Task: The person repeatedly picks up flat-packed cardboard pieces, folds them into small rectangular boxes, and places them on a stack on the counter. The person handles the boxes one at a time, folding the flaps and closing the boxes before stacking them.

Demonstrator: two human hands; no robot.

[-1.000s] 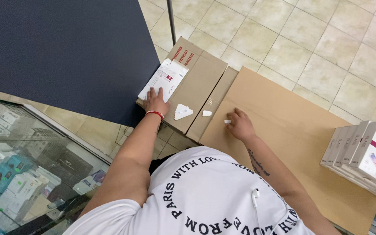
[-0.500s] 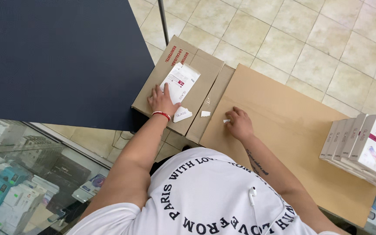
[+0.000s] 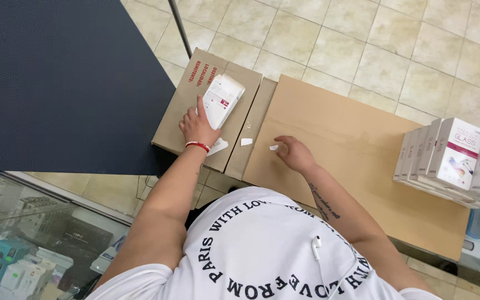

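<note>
My left hand (image 3: 198,125) lies flat on the closed cardboard box (image 3: 187,108), fingers loosely together and the forefinger stretched up along the edge of a white shipping label (image 3: 223,100) that lies on the lid. The label looks largely stuck down, though its upper right corner seems to curl a little, so I judge the sticking nearly done and the smoothing still to finish. The label sits just above and to the right of that hand, touching the forefinger. A red bracelet (image 3: 198,146) rings that wrist.

My right hand (image 3: 294,154) rests on the big cardboard sheet (image 3: 351,139) to the right, fingers curled; whether they pinch anything I cannot tell. A small white scrap (image 3: 274,148) lies just beside its fingertips, another scrap (image 3: 246,141) lies on the narrow box flap (image 3: 254,122) between the box and the sheet, and a larger peeled piece (image 3: 218,146) sits near my left wrist. These bits are not yet cleared away.

Well apart, at the sheet's right end, stands a row of white retail boxes (image 3: 454,158). A dark blue tabletop (image 3: 56,83) lies to the left, above a glass display case (image 3: 29,244).
</note>
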